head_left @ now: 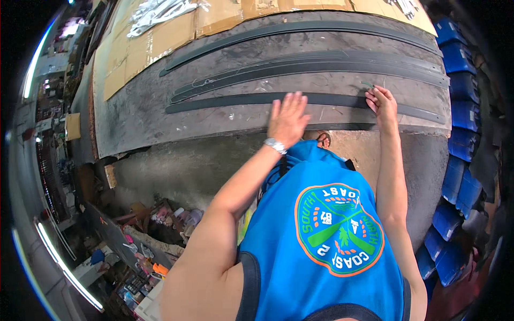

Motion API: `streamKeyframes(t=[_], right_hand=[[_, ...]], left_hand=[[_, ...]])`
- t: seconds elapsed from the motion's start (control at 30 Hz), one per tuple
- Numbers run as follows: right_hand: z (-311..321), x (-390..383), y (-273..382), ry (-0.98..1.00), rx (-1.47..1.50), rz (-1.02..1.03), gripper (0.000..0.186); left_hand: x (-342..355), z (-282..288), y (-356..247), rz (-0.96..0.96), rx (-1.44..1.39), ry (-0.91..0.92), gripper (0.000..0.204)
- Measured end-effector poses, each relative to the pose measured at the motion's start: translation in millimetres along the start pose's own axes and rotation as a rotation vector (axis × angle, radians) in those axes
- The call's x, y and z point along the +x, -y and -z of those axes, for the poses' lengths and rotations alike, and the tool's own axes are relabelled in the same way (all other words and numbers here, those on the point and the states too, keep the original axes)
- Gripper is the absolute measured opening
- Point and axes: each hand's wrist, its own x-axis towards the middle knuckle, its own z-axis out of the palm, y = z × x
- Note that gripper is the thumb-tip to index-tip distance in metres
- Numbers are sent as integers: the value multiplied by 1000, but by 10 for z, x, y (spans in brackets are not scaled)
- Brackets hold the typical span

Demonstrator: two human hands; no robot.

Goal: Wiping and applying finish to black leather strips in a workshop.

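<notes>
A long dark grey strip lies across the near side of the worktable. My left hand, with a watch on its wrist, is spread out with its fingers over this strip. At the strip's right part, my right hand is closed in a pinch. From its fingertips a small thin greenish piece sticks out; its exact kind is too small to make out. Behind the near strip lie several more dark strips, side by side. Another long strip rests farther back.
Brown cardboard covers the far part of the table, with crumpled clear plastic on it. Blue containers stand stacked along the right. Below left is a heap of mixed items. Thin loose threads lie among the strips.
</notes>
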Motion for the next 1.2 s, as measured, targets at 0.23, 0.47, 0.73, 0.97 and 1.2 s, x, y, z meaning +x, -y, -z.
streamKeyframes(t=[0.23,0.47,0.73,0.97,1.2], right_hand=[[-15,18,51,24,-10,-11,19],[167,55,103,-21,-28,-6,17],[-373,-260,-54,-89,-104,106,22],[-1825,-876,-520,75,-108,25,17],[-2498,-889,-953,110,-120,-58,17]], left_hand=[[-832,648,2075,946,143,32,47],[-605,837,2064,467,-59,-188,46],[-297,829,1901,144,-192,-125,49],[-141,624,1845,143,-488,-70,27],[-26,635,1901,58,-492,-88,12]])
